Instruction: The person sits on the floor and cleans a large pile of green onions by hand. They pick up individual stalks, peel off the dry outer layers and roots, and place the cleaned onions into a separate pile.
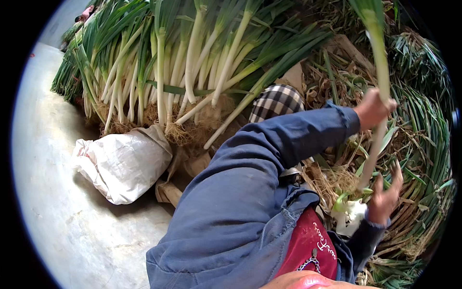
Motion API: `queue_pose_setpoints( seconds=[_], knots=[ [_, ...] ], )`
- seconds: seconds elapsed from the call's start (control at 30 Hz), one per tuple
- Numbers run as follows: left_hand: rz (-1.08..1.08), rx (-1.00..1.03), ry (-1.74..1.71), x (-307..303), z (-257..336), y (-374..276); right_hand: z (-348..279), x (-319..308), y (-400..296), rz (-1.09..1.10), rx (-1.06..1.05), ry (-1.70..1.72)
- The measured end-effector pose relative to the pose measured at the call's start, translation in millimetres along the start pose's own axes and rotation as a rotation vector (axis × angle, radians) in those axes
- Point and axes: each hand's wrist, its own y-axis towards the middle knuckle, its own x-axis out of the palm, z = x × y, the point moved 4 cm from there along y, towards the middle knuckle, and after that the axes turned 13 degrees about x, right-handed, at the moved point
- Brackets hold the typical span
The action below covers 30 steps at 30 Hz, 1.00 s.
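My left hand (375, 108) is closed around the pale stalk of a leek (380, 68). The leek stands nearly upright in the picture, green leaves at the top edge and its lower end tilted toward my lap. Close to that lower end is my right hand (386, 198), blurred, fingers spread and holding nothing that I can see. Beneath it lie a white piece (350, 216), too blurred to name, and a tangle of leek roots (335, 180). Past my left forearm, many leeks (195, 57) lean in a thick row, roots downward.
A stuffed white woven sack (126, 162) lies on the pale concrete floor (50, 173). Black-and-white checked cloth (278, 101) shows beyond my sleeve. Dry leaf scraps (317, 79) cover the ground, and heaped leek greens (429, 144) curve along the right side.
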Motion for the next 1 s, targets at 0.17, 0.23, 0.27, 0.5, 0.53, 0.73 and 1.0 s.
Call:
queue_pose_setpoints(
  seconds=[0.17,0.23,0.27,0.5,0.53,0.73,1.0],
  knots=[
    [0.260,-0.407,-0.530,-6.6,-7.6,-6.3,-25.7,91.1,28.8,0.075,0.028,0.021],
    [0.312,-0.574,-0.637,-21.1,-3.4,-8.0,-11.8,116.9,29.7,-0.063,0.030,0.284],
    [0.300,-0.625,-0.672,-24.9,0.0,-8.5,-9.7,123.9,29.1,-0.135,0.034,0.414],
    [-0.319,-0.690,-1.240,-24.9,44.0,-16.8,-49.2,113.5,-4.0,-1.096,0.521,1.424],
    [-0.457,-0.645,-1.411,-18.7,51.5,-19.9,-55.5,114.4,-13.1,-1.333,0.431,1.579],
    [-0.752,-0.575,-1.591,3.1,49.5,-32.0,-50.0,123.6,-36.5,-1.602,0.246,2.124],
    [-0.824,-0.715,-1.759,36.7,42.0,-52.5,-24.7,130.0,-58.9,-1.897,0.224,2.302]
  ],
)
